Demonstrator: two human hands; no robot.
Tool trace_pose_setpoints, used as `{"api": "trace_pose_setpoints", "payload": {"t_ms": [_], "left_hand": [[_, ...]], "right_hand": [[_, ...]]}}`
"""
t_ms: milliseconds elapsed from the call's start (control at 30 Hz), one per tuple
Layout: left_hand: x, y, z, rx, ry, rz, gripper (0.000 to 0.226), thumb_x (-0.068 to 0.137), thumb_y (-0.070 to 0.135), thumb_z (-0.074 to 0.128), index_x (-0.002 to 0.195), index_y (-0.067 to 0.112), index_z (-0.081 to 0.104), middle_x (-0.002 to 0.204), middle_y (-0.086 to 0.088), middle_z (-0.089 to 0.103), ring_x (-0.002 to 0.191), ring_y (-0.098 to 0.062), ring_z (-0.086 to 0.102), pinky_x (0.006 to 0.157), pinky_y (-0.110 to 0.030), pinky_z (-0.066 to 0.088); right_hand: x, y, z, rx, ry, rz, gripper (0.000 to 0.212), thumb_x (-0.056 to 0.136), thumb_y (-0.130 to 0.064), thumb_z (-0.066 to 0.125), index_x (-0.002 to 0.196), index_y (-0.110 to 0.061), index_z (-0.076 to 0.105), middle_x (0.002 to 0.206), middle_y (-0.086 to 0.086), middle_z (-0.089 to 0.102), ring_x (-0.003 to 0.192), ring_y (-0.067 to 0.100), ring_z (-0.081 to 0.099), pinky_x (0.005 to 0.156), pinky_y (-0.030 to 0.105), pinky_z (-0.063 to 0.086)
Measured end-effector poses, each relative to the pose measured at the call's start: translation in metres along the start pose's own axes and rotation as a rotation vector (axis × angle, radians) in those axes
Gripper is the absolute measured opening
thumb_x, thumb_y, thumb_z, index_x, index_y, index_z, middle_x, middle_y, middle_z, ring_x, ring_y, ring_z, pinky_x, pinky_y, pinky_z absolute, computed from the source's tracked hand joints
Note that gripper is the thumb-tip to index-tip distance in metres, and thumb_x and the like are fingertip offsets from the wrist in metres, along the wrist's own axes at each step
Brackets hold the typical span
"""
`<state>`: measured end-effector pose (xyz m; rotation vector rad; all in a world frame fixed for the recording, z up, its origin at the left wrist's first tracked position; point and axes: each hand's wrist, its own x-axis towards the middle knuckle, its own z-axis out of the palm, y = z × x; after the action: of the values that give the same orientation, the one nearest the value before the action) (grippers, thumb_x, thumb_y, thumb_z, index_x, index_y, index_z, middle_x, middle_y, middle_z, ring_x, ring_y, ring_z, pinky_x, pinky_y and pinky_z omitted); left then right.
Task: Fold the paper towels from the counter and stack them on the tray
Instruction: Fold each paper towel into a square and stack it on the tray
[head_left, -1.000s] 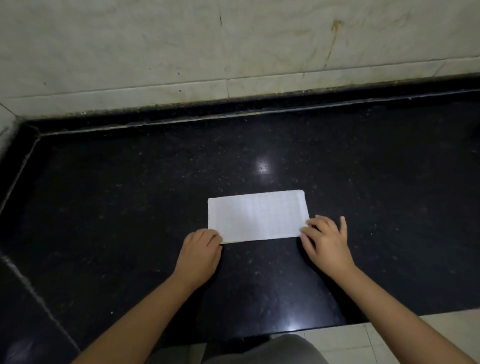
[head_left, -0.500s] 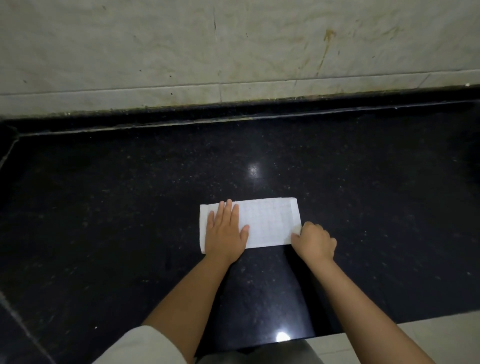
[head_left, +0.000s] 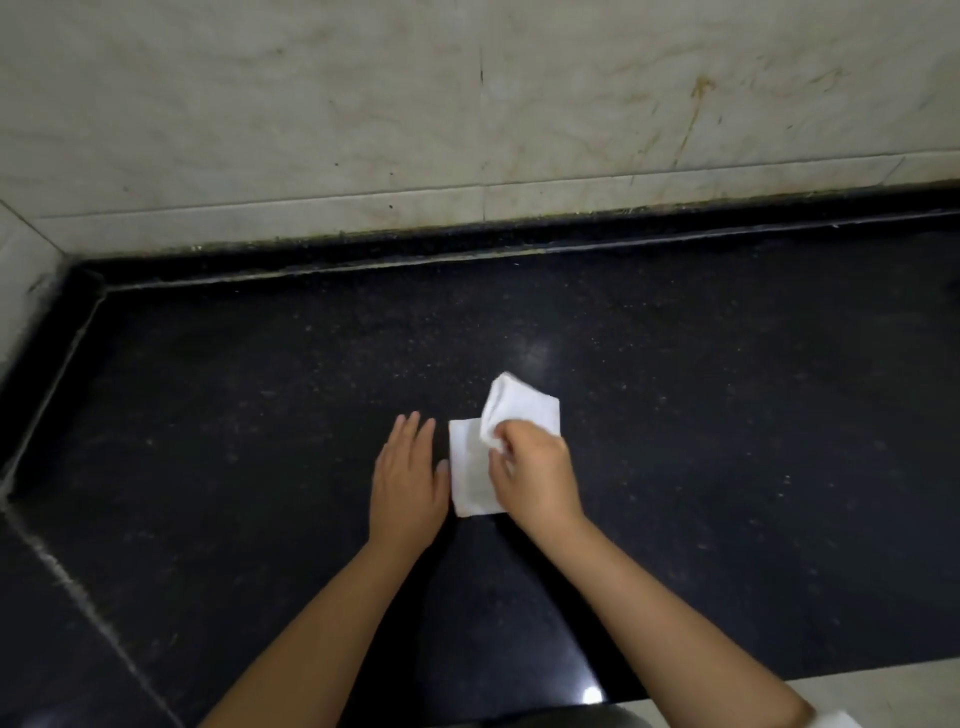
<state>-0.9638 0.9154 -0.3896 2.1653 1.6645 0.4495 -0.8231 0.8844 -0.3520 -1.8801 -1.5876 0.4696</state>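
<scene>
In right grip (head_left: 537, 475): paper towel (head_left: 475, 480)

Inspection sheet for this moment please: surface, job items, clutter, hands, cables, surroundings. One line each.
Surface: black speckled counter, glossy, with light glare.
Job's things: one white paper towel lying on the counter, its right part lifted and being folded over; no tray in view.
Clutter: nothing seen.
Hands: left hand flat on the counter with straight fingers, beside the towel's left edge; whether it touches the towel cannot be told. Right hand has a pinching grip on the raised flap.
Cables: nothing seen.
Surroundings: pale marble wall behind the counter, with a brownish stain on its right part; pale floor tile at the lower right.
</scene>
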Motion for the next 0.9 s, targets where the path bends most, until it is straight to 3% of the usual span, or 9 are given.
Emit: {"api": "trace_pose_setpoints", "payload": {"t_ms": [67,133,233,400,567,667,733,800,900], "left_hand": [[-0.012,-0.025,-0.005,0.025,0.024,-0.035,0.045,0.092,0.01,0.051,0.135,-0.001,0.043,0.146,-0.018,0.038,0.139,-0.031,0.028,0.111,-0.043,0.028],[-0.022,-0.043,-0.009,0.044,0.026,-0.048,0.042,0.09,0.015,0.047,0.127,-0.003,0.051,0.138,-0.022,0.047,0.132,-0.037,0.039,0.105,-0.046,0.035],[-0.03,-0.053,-0.01,0.035,-0.029,-0.04,0.049,0.086,0.026,0.037,0.121,-0.002,0.056,0.133,-0.022,0.052,0.127,-0.038,0.045,0.1,-0.047,0.039],[-0.024,-0.034,-0.007,0.002,-0.041,0.163,0.036,0.079,0.021,0.048,0.104,0.005,0.067,0.113,-0.014,0.067,0.108,-0.033,0.063,0.084,-0.044,0.052],[-0.017,-0.008,0.001,0.036,-0.155,0.441,0.031,0.069,0.027,0.057,0.095,0.018,0.071,0.105,0.001,0.071,0.103,-0.02,0.067,0.082,-0.035,0.055],[-0.012,-0.004,0.005,0.124,-0.256,0.535,0.034,0.07,0.04,0.067,0.099,0.023,0.07,0.108,0.007,0.068,0.105,-0.012,0.064,0.088,-0.026,0.051],[-0.006,-0.003,0.005,0.211,-0.279,0.536,0.042,0.05,0.051,0.081,0.083,0.027,0.071,0.088,0.011,0.068,0.084,-0.007,0.066,0.073,-0.02,0.053],[-0.003,-0.005,0.005,0.297,-0.242,0.524,0.041,0.043,0.052,0.083,0.072,0.027,0.068,0.074,0.013,0.064,0.07,-0.006,0.063,0.063,-0.019,0.051],[-0.002,-0.007,0.005,0.337,-0.178,0.527,0.04,0.041,0.049,0.086,0.065,0.025,0.066,0.068,0.009,0.062,0.065,-0.01,0.062,0.059,-0.022,0.051]], "right_hand": [[-0.013,-0.003,0.023,-0.136,-0.177,-0.063,0.011,0.079,-0.005,0.052,0.079,-0.003,0.062,0.079,0.011,0.067,0.075,0.029,0.062,0.072,0.035,0.048],[-0.027,0.003,0.04,-0.208,-0.215,-0.16,0.008,0.065,-0.005,0.062,0.072,-0.009,0.063,0.072,0.003,0.064,0.067,0.023,0.063,0.065,0.029,0.052],[-0.038,0.014,0.043,-0.185,-0.208,-0.269,0.025,0.051,-0.004,0.073,0.073,-0.013,0.066,0.071,-0.002,0.064,0.067,0.015,0.061,0.072,0.035,0.059],[-0.037,0.042,0.003,-0.384,-0.101,-0.276,0.04,0.048,-0.001,0.065,0.086,-0.011,0.068,0.085,0.003,0.069,0.085,0.015,0.058,0.085,0.049,0.049],[-0.037,0.052,-0.015,-0.57,-0.343,-0.185,0.055,0.032,-0.001,0.081,0.084,-0.017,0.071,0.09,0.005,0.072,0.073,0.024,0.07,0.053,0.03,0.057],[-0.032,0.049,-0.011,-0.542,-0.358,-0.213,0.047,0.039,0.003,0.084,0.082,-0.013,0.073,0.088,0.008,0.072,0.066,0.024,0.068,0.05,0.028,0.058],[-0.024,0.047,-0.009,-0.531,-0.391,-0.211,0.035,0.052,0.006,0.078,0.083,-0.008,0.073,0.089,0.012,0.072,0.069,0.029,0.067,0.054,0.034,0.059],[-0.016,0.043,-0.01,-0.527,-0.447,-0.175,0.022,0.07,0.005,0.064,0.09,-0.001,0.071,0.097,0.018,0.069,0.081,0.037,0.065,0.067,0.044,0.058],[-0.008,0.037,-0.013,-0.442,-0.427,-0.153,0.025,0.081,0.001,0.051,0.099,0.002,0.069,0.106,0.019,0.066,0.096,0.036,0.063,0.083,0.043,0.053]]}}
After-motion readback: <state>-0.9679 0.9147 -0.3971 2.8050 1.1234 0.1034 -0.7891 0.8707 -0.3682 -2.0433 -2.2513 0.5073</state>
